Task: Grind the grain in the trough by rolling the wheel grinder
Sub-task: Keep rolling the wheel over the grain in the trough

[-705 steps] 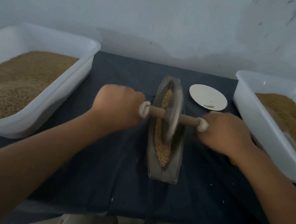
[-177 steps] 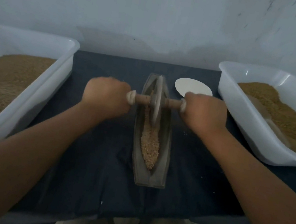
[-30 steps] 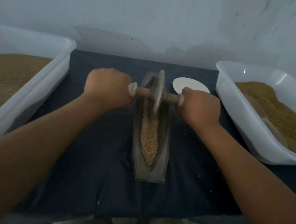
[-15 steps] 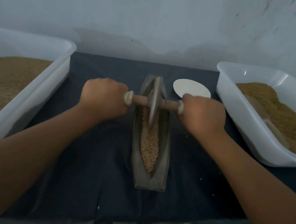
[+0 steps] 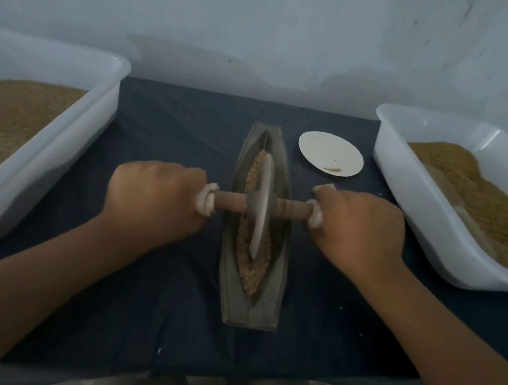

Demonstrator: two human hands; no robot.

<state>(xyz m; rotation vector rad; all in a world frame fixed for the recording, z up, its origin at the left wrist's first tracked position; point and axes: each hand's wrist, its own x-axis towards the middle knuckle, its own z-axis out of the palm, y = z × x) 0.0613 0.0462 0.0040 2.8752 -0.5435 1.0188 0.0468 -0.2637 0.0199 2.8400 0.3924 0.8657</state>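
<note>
Dark cloth (image 5: 146,308): your L hand (image 5: 153,197) & R hand (image 5: 359,231) grip the wheel grinder (image 5: 262,206) by its axle ends, mid trough (image 5: 270,293). Looks mid-grind; next, roll thru grain (image 5: 253,278) w/ even pressure.

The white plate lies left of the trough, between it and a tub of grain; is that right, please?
Not quite: the head view shows the white plate lying right of the trough, between it and a tub of grain.
</note>
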